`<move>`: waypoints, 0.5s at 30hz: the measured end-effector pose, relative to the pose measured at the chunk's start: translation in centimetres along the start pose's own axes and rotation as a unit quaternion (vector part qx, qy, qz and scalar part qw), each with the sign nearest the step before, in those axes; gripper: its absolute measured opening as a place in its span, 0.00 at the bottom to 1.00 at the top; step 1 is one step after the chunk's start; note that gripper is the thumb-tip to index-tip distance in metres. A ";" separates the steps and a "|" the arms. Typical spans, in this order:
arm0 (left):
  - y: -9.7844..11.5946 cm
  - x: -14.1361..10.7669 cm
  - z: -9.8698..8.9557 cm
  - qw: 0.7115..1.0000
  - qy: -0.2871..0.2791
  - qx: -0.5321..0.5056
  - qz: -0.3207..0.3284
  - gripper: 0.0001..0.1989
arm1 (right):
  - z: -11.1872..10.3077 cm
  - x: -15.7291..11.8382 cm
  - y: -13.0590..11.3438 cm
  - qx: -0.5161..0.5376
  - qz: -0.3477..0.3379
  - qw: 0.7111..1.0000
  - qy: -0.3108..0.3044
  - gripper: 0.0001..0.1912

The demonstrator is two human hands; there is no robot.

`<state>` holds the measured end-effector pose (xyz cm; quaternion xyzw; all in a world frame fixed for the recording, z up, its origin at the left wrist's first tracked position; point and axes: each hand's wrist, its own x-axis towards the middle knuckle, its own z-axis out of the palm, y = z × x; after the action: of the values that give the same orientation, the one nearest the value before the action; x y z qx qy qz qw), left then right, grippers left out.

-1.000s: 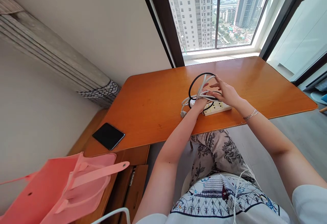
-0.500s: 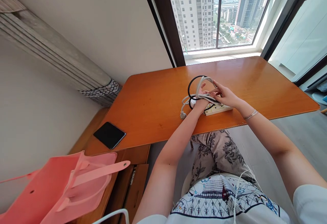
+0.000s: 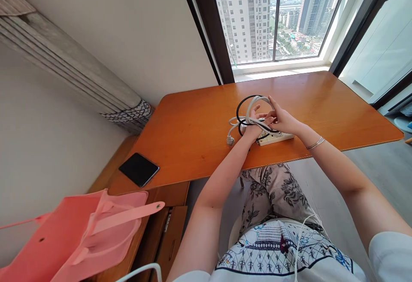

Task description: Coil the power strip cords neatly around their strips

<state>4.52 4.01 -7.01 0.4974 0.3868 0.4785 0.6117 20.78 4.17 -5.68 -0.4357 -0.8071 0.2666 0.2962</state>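
Observation:
A white cable (image 3: 249, 109) and a thinner black cable (image 3: 238, 109) lie in a loose, looped bundle around my hands. My left hand (image 3: 255, 128) is inside the bundle, with strands crossing over it; it grips the cables, though its fingers are partly hidden. From the right, my right hand (image 3: 285, 121) pinches the loops, its index finger raised along the white coil. Below the hands, a white power strip (image 3: 277, 139) rests on the table, half covered by the cables and my right hand. A light-coloured plug (image 3: 230, 140) lies on the wood left of my left wrist.
The orange-brown wooden table (image 3: 193, 131) stands against the window wall. A black phone or tablet (image 3: 139, 169) lies at its left corner. Lower left, an open pink bag (image 3: 83, 235) sits beside wooden drawers (image 3: 172, 239). A gathered curtain (image 3: 96, 80) hangs at left.
My right hand has shifted slightly, its index finger lifting a little. The white strands near its fingers have sagged lower over the power strip. My left hand stays almost in place.

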 end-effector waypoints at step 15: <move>-0.9 -2.1 -1.3 0.981 -0.046 -0.184 -0.035 0.20 | 0.3 -0.5 -2.8 -0.128 0.080 0.979 0.137 0.52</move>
<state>2.97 2.25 -8.15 0.3836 0.2809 0.4966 0.7262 19.27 2.40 -4.04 -0.5656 -0.7489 0.1217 0.3231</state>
